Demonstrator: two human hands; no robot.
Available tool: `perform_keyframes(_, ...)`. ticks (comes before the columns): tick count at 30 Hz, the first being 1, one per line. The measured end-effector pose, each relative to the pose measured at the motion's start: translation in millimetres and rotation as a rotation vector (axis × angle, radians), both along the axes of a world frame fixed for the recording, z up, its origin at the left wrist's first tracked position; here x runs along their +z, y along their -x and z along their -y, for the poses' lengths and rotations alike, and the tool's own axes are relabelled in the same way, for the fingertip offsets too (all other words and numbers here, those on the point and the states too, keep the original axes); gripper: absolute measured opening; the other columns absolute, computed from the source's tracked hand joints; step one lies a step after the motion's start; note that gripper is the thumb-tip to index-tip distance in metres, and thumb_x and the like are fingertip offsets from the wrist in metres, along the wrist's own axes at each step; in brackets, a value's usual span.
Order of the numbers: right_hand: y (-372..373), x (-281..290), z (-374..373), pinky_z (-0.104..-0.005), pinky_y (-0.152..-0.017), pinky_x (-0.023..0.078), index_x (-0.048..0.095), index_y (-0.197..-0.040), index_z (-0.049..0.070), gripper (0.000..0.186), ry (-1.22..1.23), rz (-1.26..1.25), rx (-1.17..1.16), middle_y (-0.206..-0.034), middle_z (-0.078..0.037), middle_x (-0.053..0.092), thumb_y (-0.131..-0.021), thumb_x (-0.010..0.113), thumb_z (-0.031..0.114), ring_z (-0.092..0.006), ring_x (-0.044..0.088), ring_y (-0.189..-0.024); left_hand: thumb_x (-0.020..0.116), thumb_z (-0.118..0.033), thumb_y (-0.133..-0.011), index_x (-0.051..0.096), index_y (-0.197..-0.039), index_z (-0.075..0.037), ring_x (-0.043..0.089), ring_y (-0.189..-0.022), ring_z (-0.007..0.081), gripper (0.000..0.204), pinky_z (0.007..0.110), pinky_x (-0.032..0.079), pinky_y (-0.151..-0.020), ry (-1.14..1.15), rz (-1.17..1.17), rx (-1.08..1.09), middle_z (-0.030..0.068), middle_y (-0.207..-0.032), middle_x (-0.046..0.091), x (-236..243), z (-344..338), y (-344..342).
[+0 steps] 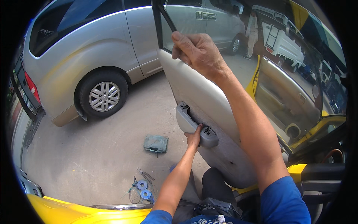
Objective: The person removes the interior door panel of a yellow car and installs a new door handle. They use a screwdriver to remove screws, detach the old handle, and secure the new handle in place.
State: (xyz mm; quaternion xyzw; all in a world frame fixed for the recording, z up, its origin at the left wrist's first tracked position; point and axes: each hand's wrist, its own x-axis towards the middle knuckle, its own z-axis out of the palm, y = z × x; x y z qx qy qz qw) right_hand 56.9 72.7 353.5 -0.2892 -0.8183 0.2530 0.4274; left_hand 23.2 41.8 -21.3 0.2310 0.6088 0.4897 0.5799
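A light grey door panel (203,89) stands upright in front of me on a vehicle door, with window glass above it. My left hand (193,139) is closed around the grey armrest (183,121), which has a long recess and dark openings in its top. Up at the panel's upper edge, beside the dark window frame (167,18), my right hand (199,54) is curled into a fist. Its fingertips are turned away, so what they hold, if anything, is hidden. Dark marks show on the panel's lower part.
A silver van (100,48) is parked beyond the door. On the concrete lie a green tool case (156,143), pliers (146,174) and blue-rimmed spools (142,184). Yellow bodywork (82,216) curves below me. Another door (287,89) stands open at right.
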Motion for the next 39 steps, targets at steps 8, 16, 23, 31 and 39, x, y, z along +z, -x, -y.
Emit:
perform_keyframes(8, 5, -90, -72, -0.0417, -0.071, 0.055, 0.075, -0.082, 0.001, 0.052, -0.047, 0.238, -0.423, -0.072, -0.013, 0.071, -0.109, 0.056, 0.042, -0.0243, 0.066, -0.067, 0.084, -0.068, -0.073, -0.004, -0.164, 0.01, 0.027, -0.156, 0.0489, 0.148, 0.047, 0.027, -0.129, -0.114, -0.137, -0.007, 0.0395, -0.165, 0.022, -11, -2, 6)
perform_keyframes(16, -40, -205, 141, -0.0458, -0.061, 0.051, 0.067, -0.081, 0.001, 0.031, -0.066, 0.235, -0.058, -0.07, -0.018, 0.065, -0.101, 0.071, 0.024, -0.0367, 0.064, -0.063, 0.081, -0.049, -0.09, 0.015, -0.161, 0.012, 0.039, -0.148, 0.0491, 0.115, 0.052, 0.034, -0.123, -0.128, -0.269, -0.072, 0.0388, -0.157, 0.034, 22, 12, 18)
perform_keyframes(23, -184, -165, 263, -0.0334, -0.053, 0.048, 0.071, -0.076, 0.0, 0.027, 0.026, 0.059, -0.279, -0.064, -0.01, 0.064, -0.099, 0.068, 0.014, -0.0212, 0.063, -0.055, 0.071, -0.011, -0.096, 0.072, -0.126, -0.005, 0.057, -0.139, 0.0334, 0.031, 0.05, 0.038, -0.123, -1.356, -0.73, -0.064, 0.014, -0.139, 0.068, 170, 58, -26)
perform_keyframes(31, -177, -69, 202, -0.0289, -0.05, 0.042, 0.063, -0.07, 0.004, 0.043, -0.216, -0.098, -0.068, -0.058, -0.002, 0.059, -0.109, 0.058, 0.024, -0.0146, 0.056, -0.05, 0.072, -0.015, -0.099, 0.08, -0.113, -0.012, 0.068, -0.127, 0.0288, 0.017, 0.055, 0.033, -0.124, -1.477, -0.726, -0.261, 0.0083, -0.12, 0.078, 198, 47, -53)
perform_keyframes(39, -155, -209, 238, -0.0477, -0.059, 0.051, 0.056, -0.075, 0.004, 0.035, -0.173, 0.248, -0.275, -0.066, -0.017, 0.058, -0.1, 0.07, 0.023, -0.0402, 0.063, -0.063, 0.071, -0.007, -0.096, 0.077, -0.116, -0.005, 0.07, -0.12, 0.033, 0.021, 0.05, 0.05, -0.11, -1.392, -0.732, -0.135, 0.0141, -0.117, 0.077, 192, 76, -55)
